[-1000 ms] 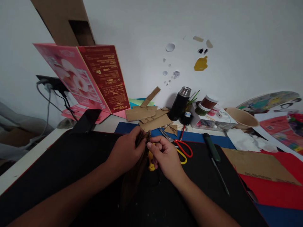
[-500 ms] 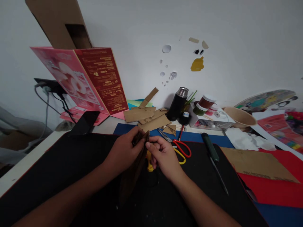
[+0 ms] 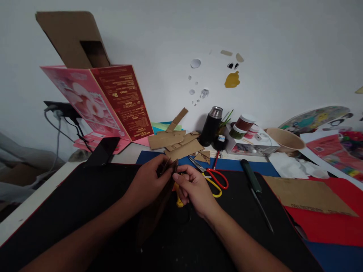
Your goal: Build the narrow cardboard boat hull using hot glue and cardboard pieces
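Head: left hand, narrow grip, holding brown cardboard; right hand pinched, contents unclear.

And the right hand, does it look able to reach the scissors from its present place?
Probably yes: the scissors lie close beside the right hand, uncovered, with nothing seen between. The hand is busy at the brown piece, though, so it would likely have to leave that first.
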### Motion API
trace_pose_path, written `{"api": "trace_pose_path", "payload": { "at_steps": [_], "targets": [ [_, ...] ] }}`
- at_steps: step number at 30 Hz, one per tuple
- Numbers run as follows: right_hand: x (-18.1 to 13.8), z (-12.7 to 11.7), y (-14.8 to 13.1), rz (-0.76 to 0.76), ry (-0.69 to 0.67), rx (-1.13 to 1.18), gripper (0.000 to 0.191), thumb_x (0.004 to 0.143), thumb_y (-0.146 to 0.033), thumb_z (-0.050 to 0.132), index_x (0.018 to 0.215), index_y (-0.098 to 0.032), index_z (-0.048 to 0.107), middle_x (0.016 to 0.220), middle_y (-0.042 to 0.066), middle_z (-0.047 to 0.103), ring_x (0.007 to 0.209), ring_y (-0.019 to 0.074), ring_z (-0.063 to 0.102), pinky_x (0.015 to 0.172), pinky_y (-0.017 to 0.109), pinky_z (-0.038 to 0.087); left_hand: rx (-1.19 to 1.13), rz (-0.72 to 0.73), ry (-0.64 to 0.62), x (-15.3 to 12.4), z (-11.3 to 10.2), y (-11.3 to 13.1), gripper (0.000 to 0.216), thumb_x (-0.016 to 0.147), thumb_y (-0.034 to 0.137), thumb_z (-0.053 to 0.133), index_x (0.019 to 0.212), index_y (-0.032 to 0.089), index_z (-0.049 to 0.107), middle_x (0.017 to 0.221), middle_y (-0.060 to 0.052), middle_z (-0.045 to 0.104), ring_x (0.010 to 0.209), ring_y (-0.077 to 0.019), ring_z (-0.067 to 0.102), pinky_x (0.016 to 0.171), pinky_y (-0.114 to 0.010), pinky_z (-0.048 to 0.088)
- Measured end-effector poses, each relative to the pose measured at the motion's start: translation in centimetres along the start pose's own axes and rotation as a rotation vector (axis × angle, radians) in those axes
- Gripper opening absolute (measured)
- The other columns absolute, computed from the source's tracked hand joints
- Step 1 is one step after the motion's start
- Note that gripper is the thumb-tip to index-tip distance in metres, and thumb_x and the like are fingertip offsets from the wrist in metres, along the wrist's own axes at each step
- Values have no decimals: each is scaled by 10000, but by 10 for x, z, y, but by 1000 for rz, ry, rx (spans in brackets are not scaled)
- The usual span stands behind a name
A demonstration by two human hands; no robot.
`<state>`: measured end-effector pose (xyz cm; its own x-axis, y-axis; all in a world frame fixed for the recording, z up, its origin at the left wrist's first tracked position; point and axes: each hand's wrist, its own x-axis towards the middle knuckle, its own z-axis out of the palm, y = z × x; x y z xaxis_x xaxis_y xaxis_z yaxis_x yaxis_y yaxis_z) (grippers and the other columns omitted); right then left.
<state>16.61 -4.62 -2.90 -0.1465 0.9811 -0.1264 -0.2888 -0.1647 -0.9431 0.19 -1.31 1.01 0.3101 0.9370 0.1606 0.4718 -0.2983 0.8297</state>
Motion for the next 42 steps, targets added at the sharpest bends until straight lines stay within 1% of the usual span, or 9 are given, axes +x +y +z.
{"api": "trace_pose_path", "payload": {
  "at_steps": [11,14,17,22,26,29,32,36,42],
  "targets": [
    [-1,-2,2,-23,-21,38,446,831,-557,829,1007,-203,623,431,-139,502,284,82,441,315,158,290,-11,-21,-7,3,-6,3,213,914,416,619,931,211,673,877,-18,731,823,-227,667,747,-328,473],
    [0,-2,3,-34,-50,61,452,877,-585,784,1052,-191,645,447,-133,503,289,84,451,316,163,293,-10,-23,-1,6,-11,2,235,916,435,626,943,210,684,863,-13,736,798,-221,664,737,-320,477],
    [-1,-1,4,-22,-50,80,452,909,-613,745,1016,-184,655,453,-124,499,297,80,458,319,160,298,-38,-25,-14,8,-17,2,251,912,447,642,938,207,709,878,-16,754,812,-224,671,745,-315,483],
    [-2,0,5,-11,-29,78,481,913,-644,726,990,-174,663,467,-112,509,309,78,468,320,155,290,-339,-72,-64,10,-25,0,272,870,442,753,1001,204,751,941,-21,771,888,-229,693,802,-312,506],
    [-3,1,7,14,-79,63,501,933,-666,688,1013,-172,665,470,-103,534,309,86,484,319,159,293,-723,-196,-148,8,-20,-3,282,821,394,855,1003,206,748,904,-6,771,817,-193,708,776,-290,528],
    [-3,2,9,38,-133,59,504,936,-681,674,966,-179,647,476,-89,567,308,85,486,319,158,293,-894,-246,-158,8,-14,-6,362,750,376,926,1015,201,752,889,-13,778,779,-183,717,753,-277,547],
    [-5,3,9,63,-165,46,522,909,-706,690,896,-188,622,471,-79,584,307,85,485,314,157,291,-999,-262,-165,9,-9,-9,444,680,384,976,1017,190,762,872,-27,778,776,-188,730,740,-276,569],
    [-7,3,6,55,-211,32,507,922,-683,689,948,-178,654,457,-84,568,313,90,489,320,160,293,-1056,-276,-171,8,-7,-8,436,667,361,983,1012,192,778,837,-29,772,785,-193,733,730,-276,578],
    [-13,6,5,71,-251,127,507,895,-691,726,908,-195,619,483,-82,584,313,78,470,313,155,297,-1140,-246,-206,4,-5,-3,409,679,320,974,1030,208,796,836,-35,787,885,-215,750,819,-302,595]
  ]
}}
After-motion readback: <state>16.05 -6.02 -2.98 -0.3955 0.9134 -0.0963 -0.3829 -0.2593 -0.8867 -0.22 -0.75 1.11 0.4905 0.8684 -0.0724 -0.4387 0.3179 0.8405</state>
